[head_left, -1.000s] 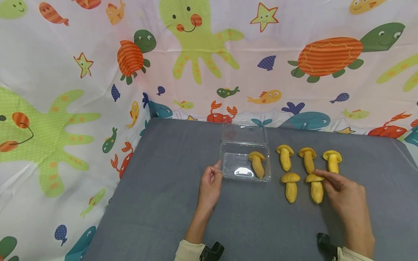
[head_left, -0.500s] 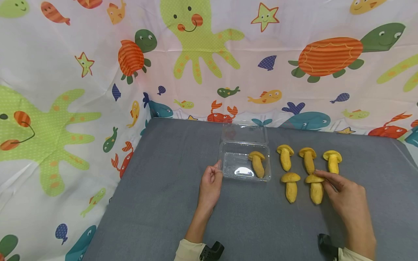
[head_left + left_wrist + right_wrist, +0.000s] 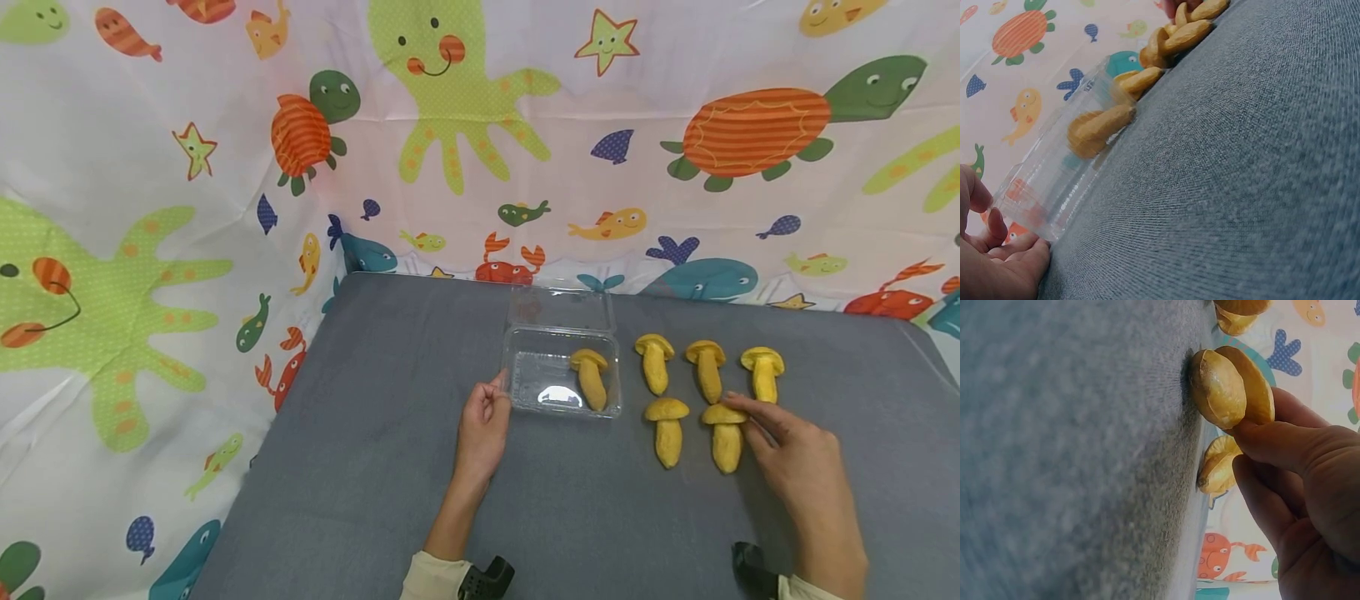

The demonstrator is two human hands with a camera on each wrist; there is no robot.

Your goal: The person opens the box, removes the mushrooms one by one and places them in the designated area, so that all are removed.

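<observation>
My left hand [image 3: 483,429] holds the near left corner of a clear plastic clamshell box [image 3: 536,406], its thumb and fingers around the edge in the left wrist view. The box's lid [image 3: 561,310] is folded back on the far side. Inside, toward the right, lies one yellow mushroom [image 3: 592,383]. My right hand [image 3: 798,454] pinches the cap of another mushroom [image 3: 726,442] at the front of the group on the table. In the right wrist view, thumb and fingertips are at that cap [image 3: 1254,384], and the stem end faces the camera.
Several more yellow mushrooms lie right of the box: one beside the pinched one [image 3: 667,437], and a back row with a left [image 3: 656,367], a middle [image 3: 707,371] and a right one [image 3: 763,375]. Grey cloth [image 3: 360,433] covers the table. A sea-animal curtain [image 3: 465,208] hangs behind and left.
The pinched mushroom has shifted very slightly toward the person, with my right hand at its cap. My left hand and the box have stayed in place.
</observation>
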